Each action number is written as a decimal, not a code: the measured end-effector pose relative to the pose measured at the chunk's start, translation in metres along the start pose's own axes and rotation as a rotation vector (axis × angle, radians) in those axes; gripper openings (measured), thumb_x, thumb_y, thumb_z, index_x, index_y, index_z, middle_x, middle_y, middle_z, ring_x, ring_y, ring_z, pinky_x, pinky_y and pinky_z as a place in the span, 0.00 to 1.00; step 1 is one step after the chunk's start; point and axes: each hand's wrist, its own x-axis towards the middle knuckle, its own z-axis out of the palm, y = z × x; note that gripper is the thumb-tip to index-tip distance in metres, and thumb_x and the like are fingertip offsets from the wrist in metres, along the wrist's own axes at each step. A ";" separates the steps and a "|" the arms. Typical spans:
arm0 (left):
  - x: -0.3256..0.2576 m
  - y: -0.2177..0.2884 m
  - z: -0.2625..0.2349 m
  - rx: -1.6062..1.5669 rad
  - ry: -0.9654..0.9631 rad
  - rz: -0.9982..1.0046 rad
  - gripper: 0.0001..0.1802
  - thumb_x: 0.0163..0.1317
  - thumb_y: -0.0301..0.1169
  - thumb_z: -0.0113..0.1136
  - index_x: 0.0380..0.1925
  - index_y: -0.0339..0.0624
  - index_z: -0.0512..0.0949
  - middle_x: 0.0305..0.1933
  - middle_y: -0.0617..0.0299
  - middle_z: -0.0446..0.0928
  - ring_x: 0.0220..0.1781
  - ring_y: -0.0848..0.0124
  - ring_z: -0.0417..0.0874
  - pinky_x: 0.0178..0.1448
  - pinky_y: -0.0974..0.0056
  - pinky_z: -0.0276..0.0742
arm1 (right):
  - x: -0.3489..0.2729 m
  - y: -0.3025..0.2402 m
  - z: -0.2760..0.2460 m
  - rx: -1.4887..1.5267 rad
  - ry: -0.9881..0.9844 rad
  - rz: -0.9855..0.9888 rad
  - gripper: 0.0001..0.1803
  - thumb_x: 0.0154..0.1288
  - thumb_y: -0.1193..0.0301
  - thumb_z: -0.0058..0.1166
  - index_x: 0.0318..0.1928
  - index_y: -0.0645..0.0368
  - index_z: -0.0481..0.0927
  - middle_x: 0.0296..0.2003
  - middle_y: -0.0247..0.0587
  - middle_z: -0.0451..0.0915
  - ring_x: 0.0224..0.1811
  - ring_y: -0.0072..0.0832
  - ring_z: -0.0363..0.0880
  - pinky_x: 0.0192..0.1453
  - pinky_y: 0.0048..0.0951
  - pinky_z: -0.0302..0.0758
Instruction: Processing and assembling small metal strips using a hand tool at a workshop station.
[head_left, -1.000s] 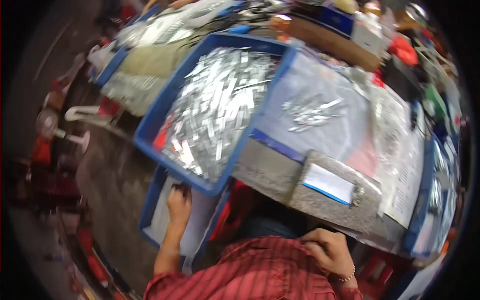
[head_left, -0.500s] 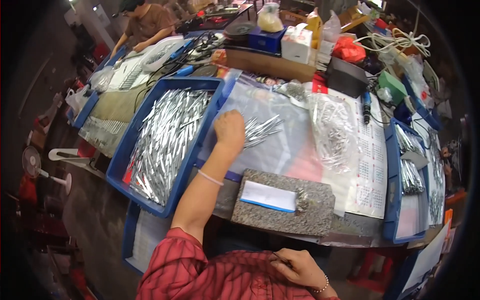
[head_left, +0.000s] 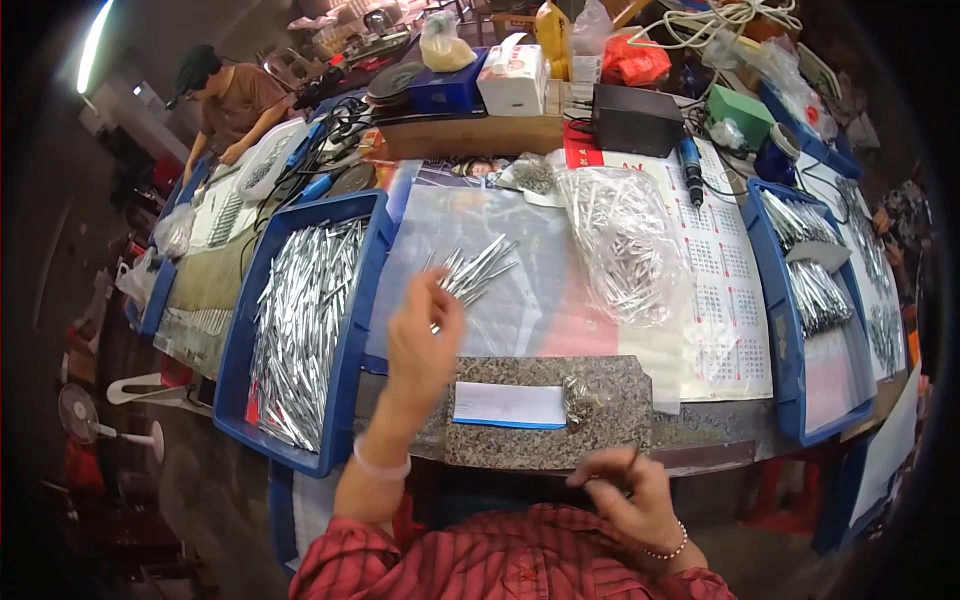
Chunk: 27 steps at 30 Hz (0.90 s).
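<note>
My left hand [head_left: 425, 335] is raised just in front of a small loose pile of thin silver metal pieces [head_left: 482, 268] on a plastic-covered sheet. Its fingers are drawn together in a pinch, and whatever is between them cannot be made out. Close to my body, past the near edge of a speckled stone slab [head_left: 550, 452], my right hand [head_left: 632, 498] is half curled with thumb and fingers together; a small dark sliver shows at its fingers, too small to name. To the left, a blue tray [head_left: 345, 400] holds many similar silver pieces.
On the slab lie a white pad [head_left: 508, 404] with a blue edge and a small clear bag [head_left: 585, 402]. A clear bag of silver pieces [head_left: 630, 250] rests right of the pile. Farther right are a blue screwdriver-like tool [head_left: 692, 170] and another blue tray [head_left: 790, 375]. A person [head_left: 235, 110] works at far left.
My left hand has drawn back from the pile toward me. The right hand has lifted a little and shifted right, away from my shirt. The whole view has also turned slightly.
</note>
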 end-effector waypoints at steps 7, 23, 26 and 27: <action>-0.095 0.076 -0.027 -0.573 -0.611 0.149 0.11 0.58 0.17 0.61 0.41 0.35 0.78 0.38 0.55 0.78 0.38 0.66 0.82 0.41 0.67 0.78 | 0.017 -0.014 0.008 0.396 0.032 0.062 0.09 0.62 0.79 0.59 0.43 0.65 0.78 0.30 0.37 0.82 0.26 0.15 0.76 0.28 0.16 0.71; -0.127 0.038 -0.049 -1.015 -0.281 -0.239 0.07 0.61 0.17 0.60 0.39 0.25 0.77 0.38 0.49 0.79 0.36 0.65 0.85 0.42 0.66 0.86 | 0.172 0.013 -0.103 -1.308 0.014 -0.230 0.06 0.57 0.75 0.50 0.35 0.61 0.79 0.36 0.48 0.77 0.36 0.47 0.79 0.40 0.45 0.76; -0.133 0.031 -0.051 -0.998 -0.270 -0.357 0.07 0.63 0.18 0.58 0.40 0.26 0.77 0.38 0.50 0.79 0.36 0.66 0.85 0.41 0.67 0.85 | 0.183 0.015 -0.105 -1.409 -0.106 -0.171 0.05 0.56 0.75 0.50 0.32 0.61 0.78 0.34 0.49 0.77 0.36 0.48 0.79 0.42 0.45 0.77; -0.134 0.028 -0.050 -1.006 -0.258 -0.376 0.07 0.63 0.18 0.58 0.41 0.26 0.78 0.38 0.51 0.79 0.36 0.67 0.85 0.41 0.67 0.85 | 0.183 0.012 -0.106 -1.408 -0.130 -0.189 0.04 0.56 0.75 0.50 0.32 0.62 0.77 0.34 0.50 0.77 0.36 0.49 0.79 0.41 0.45 0.76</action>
